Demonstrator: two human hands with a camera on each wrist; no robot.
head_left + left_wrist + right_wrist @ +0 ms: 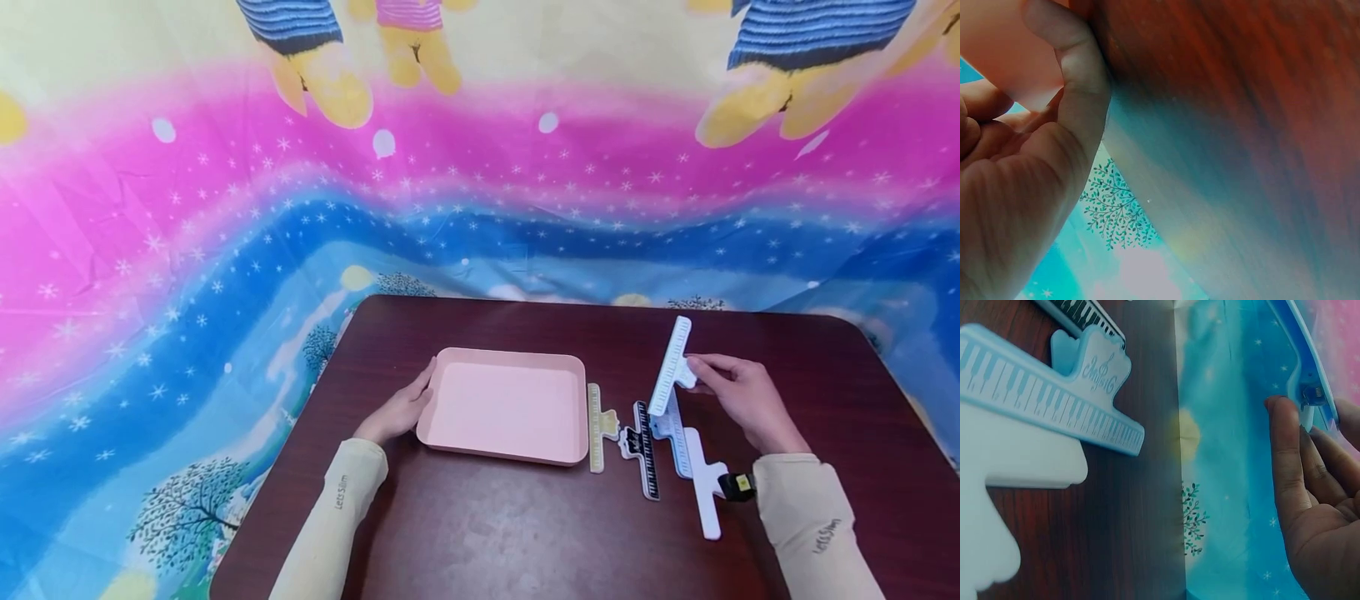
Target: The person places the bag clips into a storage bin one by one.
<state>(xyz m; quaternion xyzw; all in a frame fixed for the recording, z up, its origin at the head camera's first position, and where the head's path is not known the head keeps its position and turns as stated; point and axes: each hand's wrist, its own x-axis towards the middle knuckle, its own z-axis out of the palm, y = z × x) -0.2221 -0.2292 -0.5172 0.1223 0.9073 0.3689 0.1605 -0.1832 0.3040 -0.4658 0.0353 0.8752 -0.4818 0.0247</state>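
Dark surface (480, 533): pink tray (510, 408), left edge gripped by left hand (401, 406), seemingly for steadiness; right of tray, yellow clip (597, 429), black clip (647, 450), blue clip (680, 450), white clip (703, 492), and raised clip (670, 367), pinched by right hand (746, 396) at its handle, probably the handiest hold.

Possibly a home, the room itself being hidden: a wood-grain table (480, 533) at lower centre stands before a cartoon-printed cloth (480, 150) filling the upper frame.

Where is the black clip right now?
In the head view, the black clip lies on the table, right of the pink tray, between the yellow clip and the blue clip.
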